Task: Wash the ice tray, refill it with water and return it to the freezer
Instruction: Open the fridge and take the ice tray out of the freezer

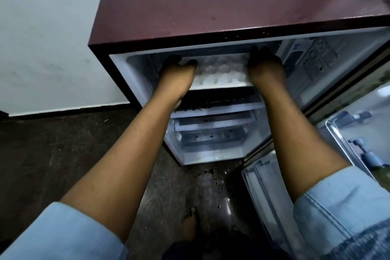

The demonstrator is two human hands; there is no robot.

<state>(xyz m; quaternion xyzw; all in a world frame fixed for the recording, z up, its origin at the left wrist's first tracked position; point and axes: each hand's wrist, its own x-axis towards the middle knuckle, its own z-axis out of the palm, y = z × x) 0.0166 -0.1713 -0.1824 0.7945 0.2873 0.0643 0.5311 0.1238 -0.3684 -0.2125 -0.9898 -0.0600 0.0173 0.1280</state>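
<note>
1. Fingers (173, 59) of the left hand (177, 74) are curling round the left end of the ice tray (221, 69), with the thumb lying over its rim. The right hand (264, 67) is gripping the right end, its fingertips lost in shadow under the freezer roof.
2. Both hands are holding the tray roughly level, partly inside the freezer compartment (135, 65) at the top of the open fridge (211, 2).
3. Its cells are looking white and full, though whether with water or ice cannot be told. Droplets are lying on the floor (213, 175) below, so this is probably the refilled tray going back in.
4. If so, spilling is the main risk: one hand pushing ahead of the other would be skewing the tray against the compartment wall, and a jolt would be sending water over the rims onto the shelves (211, 112) beneath.
5. Lifting one end to clear the opening would be draining the cells unevenly.
6. A bare foot (190, 224) is standing close to the wet patch, so a slip while both hands are busy is also possible.
</note>
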